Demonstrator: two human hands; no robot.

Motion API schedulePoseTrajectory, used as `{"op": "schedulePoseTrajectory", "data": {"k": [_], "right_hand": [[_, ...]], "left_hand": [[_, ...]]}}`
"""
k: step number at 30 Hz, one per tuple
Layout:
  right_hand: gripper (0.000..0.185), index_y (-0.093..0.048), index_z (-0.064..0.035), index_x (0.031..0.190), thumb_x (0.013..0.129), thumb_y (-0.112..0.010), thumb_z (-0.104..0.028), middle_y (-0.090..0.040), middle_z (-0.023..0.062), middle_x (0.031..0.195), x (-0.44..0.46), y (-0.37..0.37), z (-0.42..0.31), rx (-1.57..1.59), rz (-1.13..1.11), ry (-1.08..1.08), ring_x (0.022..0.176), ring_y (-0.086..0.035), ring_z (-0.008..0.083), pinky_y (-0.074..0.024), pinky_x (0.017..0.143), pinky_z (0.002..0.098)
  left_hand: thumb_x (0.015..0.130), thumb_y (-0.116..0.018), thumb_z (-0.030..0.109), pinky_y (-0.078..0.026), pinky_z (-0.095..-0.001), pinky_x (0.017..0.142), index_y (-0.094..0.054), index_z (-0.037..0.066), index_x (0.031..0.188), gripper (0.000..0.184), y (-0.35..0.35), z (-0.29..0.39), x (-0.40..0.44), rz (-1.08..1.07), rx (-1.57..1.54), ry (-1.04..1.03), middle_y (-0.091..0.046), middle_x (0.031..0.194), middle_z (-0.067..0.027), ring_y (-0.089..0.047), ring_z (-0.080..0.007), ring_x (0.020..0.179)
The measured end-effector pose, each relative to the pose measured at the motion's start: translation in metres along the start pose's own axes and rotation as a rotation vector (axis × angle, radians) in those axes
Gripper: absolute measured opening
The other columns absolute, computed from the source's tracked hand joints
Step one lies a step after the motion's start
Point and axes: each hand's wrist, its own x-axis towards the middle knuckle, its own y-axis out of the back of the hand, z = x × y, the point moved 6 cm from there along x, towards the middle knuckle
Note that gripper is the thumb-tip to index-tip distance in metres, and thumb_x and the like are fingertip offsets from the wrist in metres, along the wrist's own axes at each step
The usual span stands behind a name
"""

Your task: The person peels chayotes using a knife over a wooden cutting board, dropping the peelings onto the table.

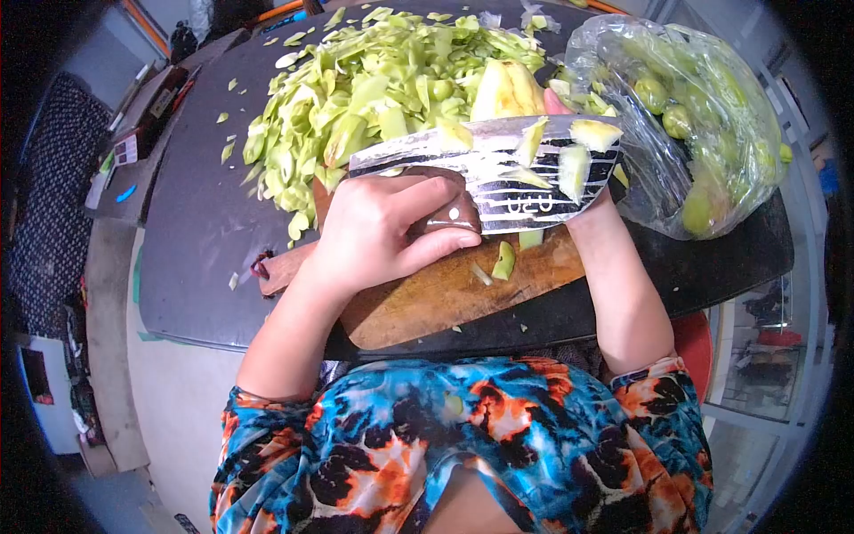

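My left hand [382, 222] is wrapped round the dark brown handle [449, 212] of a broad knife [498, 169]. Its wide blade, striped with reflections or markings, lies across the view with pale cut pieces [574, 171] stuck to it. Behind the blade, most of my right hand [598, 209] is hidden; a fingertip shows against a pale yellow-green fruit [507, 89], which it appears to hold. Beneath the knife lies a wooden cutting board [418, 307], with a green scrap [504, 261] on it.
A large heap of thin green slices [382, 84] covers the far part of the dark table [191, 258]. To the right sits a clear plastic bag [712, 116] with green fruit inside. The board's handle [286, 270] points left. A side counter [133, 182] stands at the left.
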Motion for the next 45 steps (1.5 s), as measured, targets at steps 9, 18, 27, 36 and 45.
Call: {"op": "schedulePoseTrajectory", "data": {"k": [9,18,27,36,45], "right_hand": [[0.045,-0.054,-0.0066,0.120,0.092,-0.052,-0.042,-0.064,0.0073,0.106,-0.013,0.004,-0.008,-0.465,0.362,0.163,0.096,-0.063,0.0175,-0.0520,0.083,0.0323],[0.041,-0.052,-0.0052,0.125,0.097,-0.046,-0.034,-0.060,0.0079,0.117,-0.015,0.004,-0.013,-0.526,0.378,0.318,0.107,-0.059,0.0182,-0.0468,0.094,0.0337],[0.044,-0.054,-0.0014,0.124,0.095,-0.052,-0.034,-0.063,0.0141,0.113,-0.001,0.015,0.001,-0.133,0.150,0.037,0.101,-0.062,0.0234,-0.0497,0.091,0.0374],[0.045,-0.052,-0.0023,0.126,0.096,-0.045,-0.035,-0.064,0.0122,0.113,-0.012,0.000,-0.009,-0.313,0.099,0.152,0.099,-0.065,0.0210,-0.0535,0.087,0.0365],[0.045,-0.051,-0.0122,0.129,0.095,-0.037,-0.039,-0.057,0.0097,0.126,-0.027,0.018,-0.020,-0.144,0.736,0.319,0.116,-0.055,0.0287,-0.0441,0.097,0.0525]], "left_hand": [[0.084,-0.068,0.027,-0.046,-0.0281,0.061,-0.063,0.001,0.092,0.028,0.012,-0.047,-0.006,0.108,0.052,0.435,-0.061,0.071,-0.0085,-0.057,-0.0129,0.065],[0.086,-0.067,0.029,-0.044,-0.0272,0.061,-0.058,0.002,0.083,0.029,0.008,-0.026,-0.003,0.137,-0.175,0.258,-0.055,0.070,-0.0021,-0.053,-0.0102,0.067],[0.074,-0.076,0.032,-0.049,-0.0358,0.060,-0.063,0.002,0.092,0.037,-0.009,0.002,0.002,-0.003,-0.012,-0.027,-0.063,0.073,-0.0106,-0.064,-0.0291,0.066],[0.089,-0.062,0.035,-0.047,-0.0330,0.061,-0.066,0.003,0.098,0.033,0.033,-0.091,-0.017,0.389,0.041,0.630,-0.064,0.072,-0.0133,-0.060,-0.0214,0.063],[0.091,-0.061,0.029,-0.043,-0.0270,0.062,-0.062,0.001,0.094,0.028,0.008,-0.070,0.000,0.342,-0.297,0.544,-0.055,0.067,-0.0031,-0.050,-0.0102,0.064]]}}
